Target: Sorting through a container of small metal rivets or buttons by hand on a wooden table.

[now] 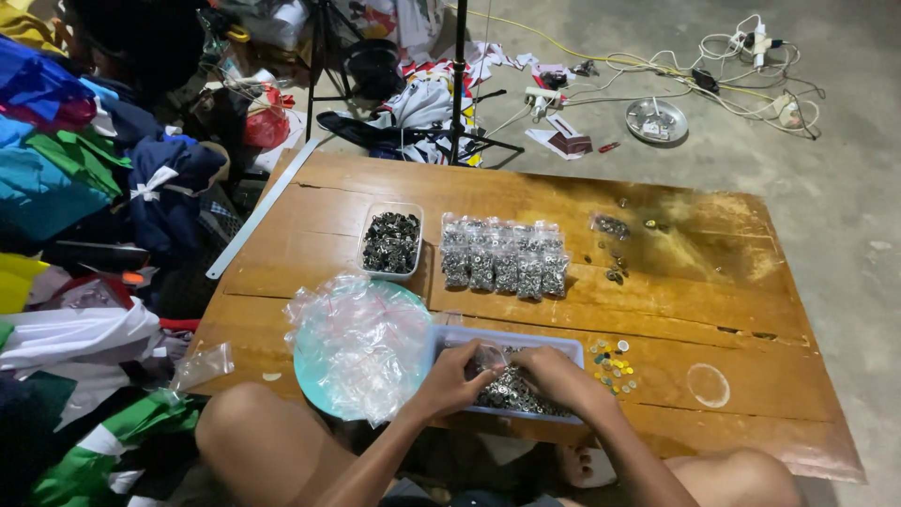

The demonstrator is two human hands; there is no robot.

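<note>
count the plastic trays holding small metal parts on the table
2: a clear tray at the table's far left, and a bluish tray at the near edge under both hands. None seems hidden.

My desk [526, 192] is brown wood with a dark stain. On it, the plate [310, 376] is turquoise under clear plastic bags [361, 338]. Beside the plate, the pale blue tray [507, 336] holds silver-grey metal pieces [511, 390]; beyond it lie yellow and green small discs [612, 364].
</note>
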